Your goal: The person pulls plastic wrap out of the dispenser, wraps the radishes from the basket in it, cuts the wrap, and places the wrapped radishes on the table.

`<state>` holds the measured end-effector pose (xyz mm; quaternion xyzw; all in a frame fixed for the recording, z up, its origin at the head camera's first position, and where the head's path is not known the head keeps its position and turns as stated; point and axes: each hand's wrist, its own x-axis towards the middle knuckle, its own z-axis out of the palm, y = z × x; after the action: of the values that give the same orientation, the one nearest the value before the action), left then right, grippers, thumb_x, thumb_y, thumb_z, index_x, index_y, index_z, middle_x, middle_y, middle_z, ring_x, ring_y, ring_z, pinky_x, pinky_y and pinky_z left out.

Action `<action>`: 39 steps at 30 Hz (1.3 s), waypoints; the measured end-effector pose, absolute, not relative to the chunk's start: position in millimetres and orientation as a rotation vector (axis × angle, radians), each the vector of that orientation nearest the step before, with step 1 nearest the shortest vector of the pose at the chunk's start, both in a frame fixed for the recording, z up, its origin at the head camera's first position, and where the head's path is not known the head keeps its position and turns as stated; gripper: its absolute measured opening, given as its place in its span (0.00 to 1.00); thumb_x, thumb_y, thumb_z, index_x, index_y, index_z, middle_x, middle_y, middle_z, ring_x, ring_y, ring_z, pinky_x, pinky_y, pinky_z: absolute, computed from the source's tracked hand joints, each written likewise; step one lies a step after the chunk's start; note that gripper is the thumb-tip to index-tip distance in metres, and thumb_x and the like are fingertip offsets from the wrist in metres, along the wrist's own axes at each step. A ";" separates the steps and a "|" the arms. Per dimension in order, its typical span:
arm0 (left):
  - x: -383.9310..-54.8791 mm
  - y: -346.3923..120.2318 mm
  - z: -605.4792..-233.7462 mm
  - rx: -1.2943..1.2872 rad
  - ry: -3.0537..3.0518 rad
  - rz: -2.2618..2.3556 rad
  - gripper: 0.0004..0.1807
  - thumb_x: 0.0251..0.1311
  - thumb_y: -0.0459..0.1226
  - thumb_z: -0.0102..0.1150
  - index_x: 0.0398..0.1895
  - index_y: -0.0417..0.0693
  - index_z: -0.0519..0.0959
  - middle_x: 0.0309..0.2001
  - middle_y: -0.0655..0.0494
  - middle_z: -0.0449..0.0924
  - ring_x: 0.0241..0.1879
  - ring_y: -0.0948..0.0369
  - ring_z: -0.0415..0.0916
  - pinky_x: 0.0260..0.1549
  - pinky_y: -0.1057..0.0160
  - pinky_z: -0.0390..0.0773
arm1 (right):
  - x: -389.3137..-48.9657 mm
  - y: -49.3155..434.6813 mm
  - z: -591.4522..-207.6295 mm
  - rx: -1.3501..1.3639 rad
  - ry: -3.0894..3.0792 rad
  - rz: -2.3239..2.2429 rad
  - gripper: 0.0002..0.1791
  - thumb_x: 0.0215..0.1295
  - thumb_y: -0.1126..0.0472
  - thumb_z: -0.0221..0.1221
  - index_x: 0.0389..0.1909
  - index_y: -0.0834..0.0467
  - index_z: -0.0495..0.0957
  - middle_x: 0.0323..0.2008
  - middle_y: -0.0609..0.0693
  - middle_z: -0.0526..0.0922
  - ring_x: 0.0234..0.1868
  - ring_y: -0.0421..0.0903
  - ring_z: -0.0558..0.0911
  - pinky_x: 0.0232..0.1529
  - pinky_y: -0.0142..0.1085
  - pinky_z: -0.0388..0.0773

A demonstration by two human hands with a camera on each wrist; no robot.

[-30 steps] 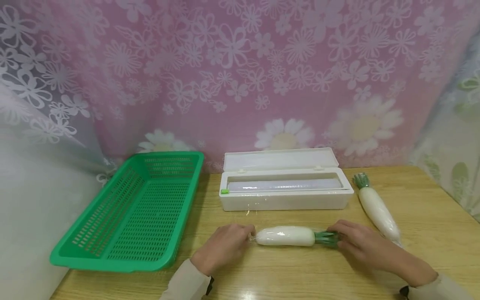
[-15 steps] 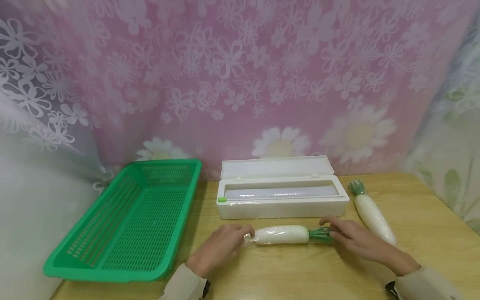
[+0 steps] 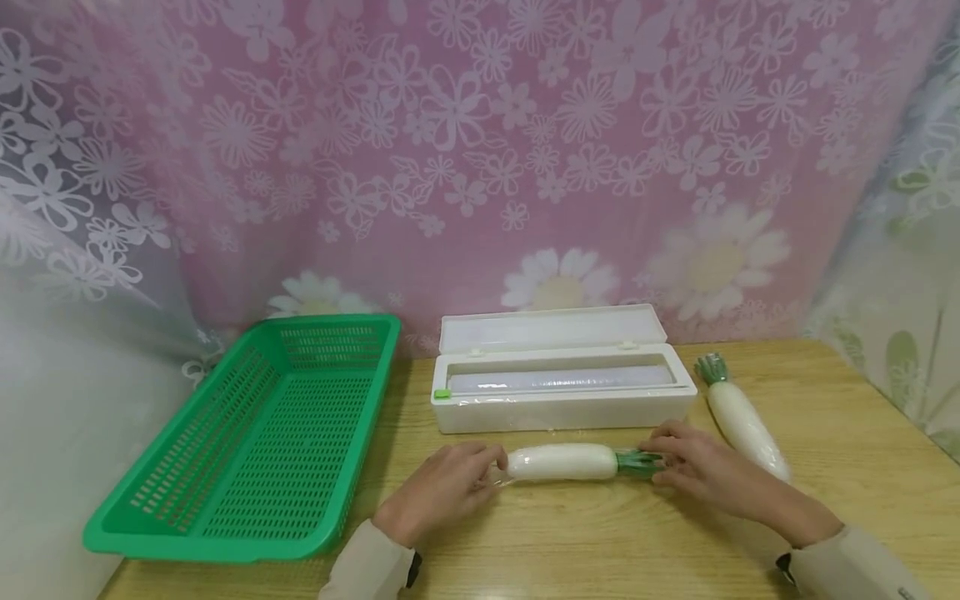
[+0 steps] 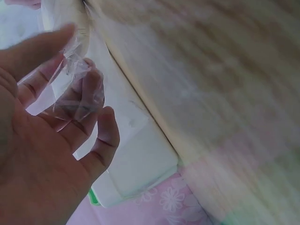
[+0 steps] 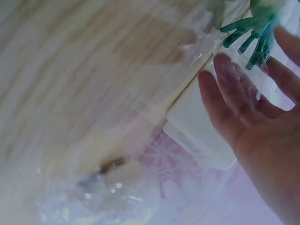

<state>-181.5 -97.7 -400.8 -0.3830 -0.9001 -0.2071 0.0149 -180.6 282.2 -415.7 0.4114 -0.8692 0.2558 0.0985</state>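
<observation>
A white radish with green leaf stalks, wrapped in clear cling film, lies crosswise between the hands in the head view. My left hand pinches the film's gathered end beyond the root tip; in the left wrist view this crinkled film shows among the fingers. At the leafy end, my right hand holds the film with thumb and fingertips. Green stalks show inside film beside those fingers in the right wrist view. Another wrapped radish lies slanted just past the right hand.
Behind the radish stands a white cling film box, lid up, a film roll inside and a green slider at its left end. A green slotted basket stands at left. A flowered curtain hangs behind the wooden table.
Both hands and the radish between them have shifted slightly closer to the white box. The film at the root end looked stretched longer half a second ago. The head view has tilted slightly.
</observation>
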 end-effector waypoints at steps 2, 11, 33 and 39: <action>-182.9 -98.3 -401.5 -1.200 -2.764 -0.609 0.11 0.62 0.28 0.66 0.44 0.47 0.80 0.40 0.55 0.84 0.31 0.68 0.73 0.33 0.71 0.76 | -180.7 280.7 -416.1 1.232 -2.541 0.682 0.24 0.50 0.68 0.75 0.50 0.68 0.81 0.42 0.50 0.75 0.37 0.35 0.75 0.31 0.33 0.78; -189.0 -99.3 -403.4 -1.203 -2.657 -0.519 0.16 0.56 0.20 0.62 0.43 0.47 0.82 0.38 0.56 0.85 0.29 0.67 0.69 0.33 0.70 0.76 | -184.5 273.5 -415.2 1.226 -2.448 0.465 0.26 0.39 0.73 0.78 0.44 0.66 0.84 0.40 0.48 0.78 0.38 0.42 0.77 0.32 0.36 0.79; -206.5 -92.5 -398.1 -1.026 -2.611 -0.400 0.10 0.63 0.24 0.63 0.42 0.44 0.87 0.42 0.55 0.83 0.45 0.58 0.81 0.49 0.60 0.79 | -200.7 278.0 -413.5 1.098 -2.445 0.611 0.23 0.54 0.81 0.65 0.51 0.63 0.78 0.44 0.52 0.84 0.42 0.45 0.83 0.39 0.40 0.81; -209.3 -85.8 -401.2 -0.949 -2.545 -0.334 0.05 0.61 0.27 0.68 0.35 0.47 0.88 0.33 0.57 0.77 0.34 0.59 0.76 0.39 0.61 0.78 | -204.2 278.3 -416.0 1.122 -2.393 0.623 0.19 0.56 0.80 0.65 0.48 0.64 0.79 0.41 0.53 0.84 0.40 0.42 0.82 0.36 0.39 0.80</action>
<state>-209.3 -85.8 -401.2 -0.3396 -0.9110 -0.1194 0.2011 -204.2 278.3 -416.0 0.4037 -0.8614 0.2242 0.2115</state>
